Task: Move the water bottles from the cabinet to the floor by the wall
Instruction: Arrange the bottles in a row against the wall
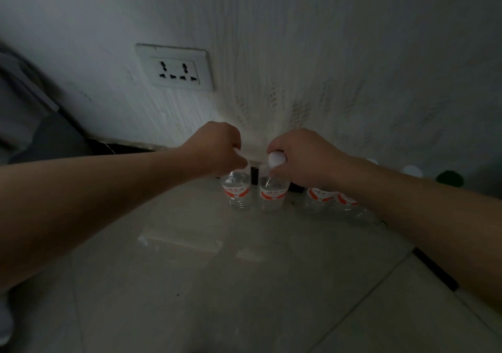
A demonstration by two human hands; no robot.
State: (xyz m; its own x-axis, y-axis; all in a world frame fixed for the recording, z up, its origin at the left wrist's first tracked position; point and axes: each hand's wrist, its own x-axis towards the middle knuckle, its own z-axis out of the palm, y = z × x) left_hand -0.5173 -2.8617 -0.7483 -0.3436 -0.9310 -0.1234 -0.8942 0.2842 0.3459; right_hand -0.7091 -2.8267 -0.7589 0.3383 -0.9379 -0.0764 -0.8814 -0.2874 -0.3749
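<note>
Two clear water bottles with red-and-white labels stand upright side by side on the tiled floor at the foot of the white wall. My left hand (pixel 217 148) grips the neck and cap of the left water bottle (pixel 236 192). My right hand (pixel 301 157) holds the top of the right water bottle (pixel 273 193), whose white cap shows between my fingers. More water bottles (pixel 320 196) of the same kind stand in a row to the right, partly hidden behind my right forearm. The cabinet is not in view.
A white double wall socket (pixel 176 67) sits on the wall above and left of the bottles. White caps (pixel 413 170) and a dark green cap (pixel 449 178) show further right along the wall. A dark object (pixel 54 138) lies at far left. Glossy floor tiles (pixel 217 284) stretch towards me.
</note>
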